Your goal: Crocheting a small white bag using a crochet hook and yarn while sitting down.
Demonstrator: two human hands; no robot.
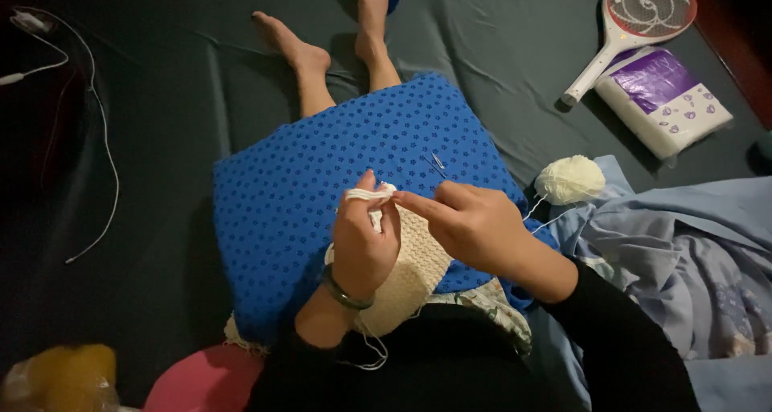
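My left hand is raised over a blue patterned cushion on my lap, with cream yarn wound around its fingers. A cream knitted piece hangs below that hand. My right hand points its index finger at the yarn on the left fingers and pinches the strand there. A thin strand runs right to a cream yarn ball. A small metal pin lies on the cushion just beyond the hands.
My bare legs stretch out on a dark sheet. A racket-shaped swatter and a tissue pack lie at the top right. Light blue cloth is bunched at the right. A white cable runs along the left. A pink round object sits below.
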